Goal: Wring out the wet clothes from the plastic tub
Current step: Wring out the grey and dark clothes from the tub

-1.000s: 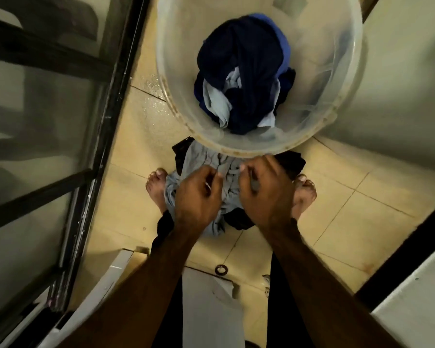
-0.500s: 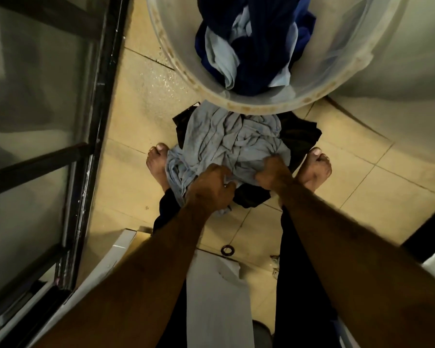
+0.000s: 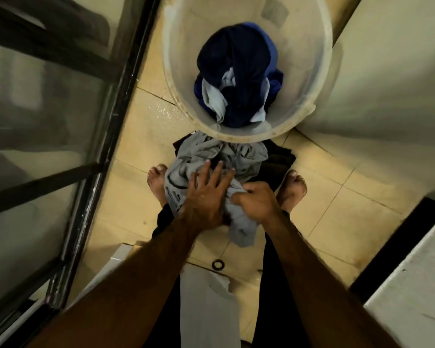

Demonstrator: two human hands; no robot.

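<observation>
grey garment (image 3: 206,153) lies in a crumpled heap on the tiled floor (image 3: 337,209), just in front of the plastic tub (image 3: 239,137); its far edge is hidden by the tub's near rim. left grip (image 3: 205,197): released, fingers spread and straight, palm down on the heap. right grip (image 3: 259,200): clenched round a bunched fold of the same garment at its near side. the two grips sit just beside each other. a black cloth (image 3: 280,159) shows beneath and to the right of the grey one. inside the tub, dark blue clothes (image 3: 239,71) are piled with a pale blue piece (image 3: 212,99) among them. bare left foot (image 3: 156,177) and right foot (image 3: 293,188) stand either side of the heap. water droplets (image 3: 162,111) lie on the tile left of the tub. a dark-framed glass door (image 3: 103,156) runs along the left. a small dark ring (image 3: 217,264) lies on the floor between the legs.
</observation>
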